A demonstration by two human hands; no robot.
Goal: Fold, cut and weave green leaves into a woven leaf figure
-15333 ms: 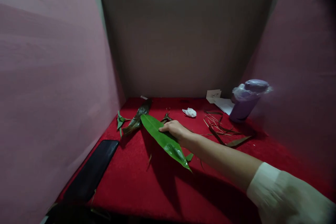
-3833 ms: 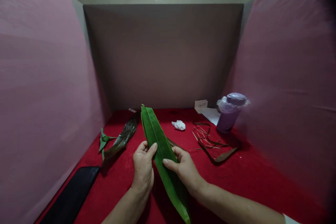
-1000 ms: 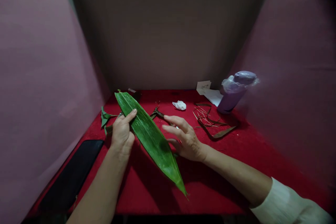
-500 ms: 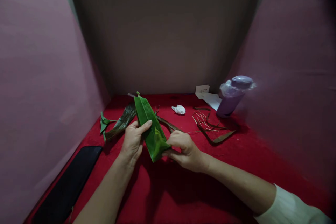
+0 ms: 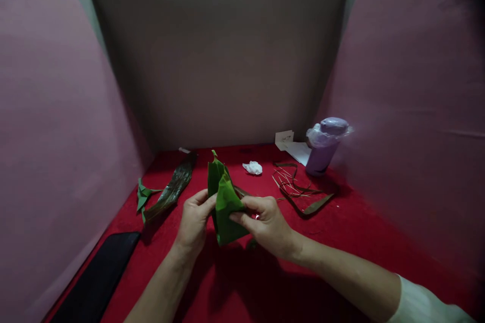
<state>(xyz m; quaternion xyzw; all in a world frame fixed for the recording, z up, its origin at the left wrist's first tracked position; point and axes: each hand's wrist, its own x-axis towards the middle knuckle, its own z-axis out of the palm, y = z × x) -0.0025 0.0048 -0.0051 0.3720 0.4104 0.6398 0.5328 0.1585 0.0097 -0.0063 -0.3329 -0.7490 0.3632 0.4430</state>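
A broad green leaf (image 5: pixel 229 212) is held above the red cloth, its lower part folded up against the upper part. My left hand (image 5: pixel 195 219) pinches its left side, thumb in front near the fold. On the right edge, my right hand (image 5: pixel 267 224) grips the folded part between thumb and fingers. The leaf's pointed stem end stands up behind the fold. Behind my right hand, a brown strip is mostly hidden.
Left of my hands lie a folded green leaf piece (image 5: pixel 143 196), a dark wet leaf (image 5: pixel 172 189) and a black flat case (image 5: pixel 98 277). Crumpled white tissue (image 5: pixel 252 167), thin sticks (image 5: pixel 286 181), brown strips (image 5: pixel 316 206), white papers (image 5: pixel 297 152) and a purple container (image 5: pixel 322 154) stand or lie farther back and right.
The long flat leaf has been bent over, its lower end brought up against the upper part. My right hand, open and apart from it a second ago, now grips it. The camera view has tilted up.
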